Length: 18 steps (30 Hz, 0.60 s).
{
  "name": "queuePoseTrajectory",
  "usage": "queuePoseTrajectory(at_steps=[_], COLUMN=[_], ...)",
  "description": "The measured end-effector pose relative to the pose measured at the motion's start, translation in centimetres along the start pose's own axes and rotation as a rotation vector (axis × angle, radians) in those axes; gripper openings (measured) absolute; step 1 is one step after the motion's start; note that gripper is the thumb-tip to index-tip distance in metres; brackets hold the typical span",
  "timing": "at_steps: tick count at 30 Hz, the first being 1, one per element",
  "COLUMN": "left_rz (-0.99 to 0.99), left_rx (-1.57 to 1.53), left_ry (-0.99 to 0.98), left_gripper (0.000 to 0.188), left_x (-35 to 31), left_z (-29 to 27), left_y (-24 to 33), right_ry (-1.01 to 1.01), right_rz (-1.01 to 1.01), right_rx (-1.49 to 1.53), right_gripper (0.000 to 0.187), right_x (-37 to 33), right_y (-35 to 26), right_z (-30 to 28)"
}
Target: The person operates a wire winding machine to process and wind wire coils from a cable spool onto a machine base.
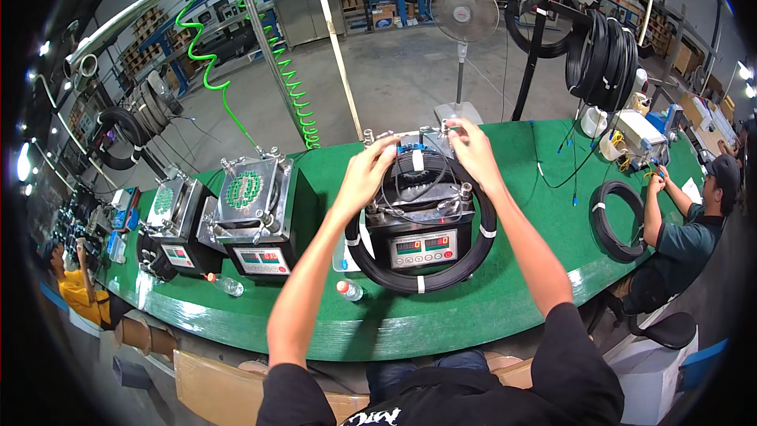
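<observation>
Black coil [398,282] sits before the machine [423,249], the left hand [371,172] at its 11 o'clock and right hand [475,154] at 1, both curled, any grip impossible to tell, apparently fitting the blue plugs [410,147] at 12, which calls for even pressure.

Head-worn fisheye, angled downward, near both hands [366,174]
</observation>
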State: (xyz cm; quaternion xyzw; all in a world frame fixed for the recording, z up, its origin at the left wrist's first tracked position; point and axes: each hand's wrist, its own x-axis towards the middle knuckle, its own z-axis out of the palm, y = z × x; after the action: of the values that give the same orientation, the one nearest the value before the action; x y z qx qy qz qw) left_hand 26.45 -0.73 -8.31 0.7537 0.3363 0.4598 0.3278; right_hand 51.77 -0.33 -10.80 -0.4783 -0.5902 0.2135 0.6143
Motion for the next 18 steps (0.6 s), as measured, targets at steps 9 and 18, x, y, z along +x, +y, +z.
queuePoseTrajectory(at_steps=[9,18], left_rz=[0.091,0.069], left_rx=[0.501,0.612], left_ry=[0.268,0.351], left_gripper=[0.044,0.048], left_x=[-8.0,-9.2], left_z=[0.6,2.6], left_y=[1.7,-0.5], right_ry=[-0.614,-0.511], right_rz=[0.246,0.966], right_rx=[-0.976,-0.157], right_gripper=[0.057,0.023], right_x=[9.5,14.5], right_y=[-0.8,10.3], right_z=[4.3,-1.6])
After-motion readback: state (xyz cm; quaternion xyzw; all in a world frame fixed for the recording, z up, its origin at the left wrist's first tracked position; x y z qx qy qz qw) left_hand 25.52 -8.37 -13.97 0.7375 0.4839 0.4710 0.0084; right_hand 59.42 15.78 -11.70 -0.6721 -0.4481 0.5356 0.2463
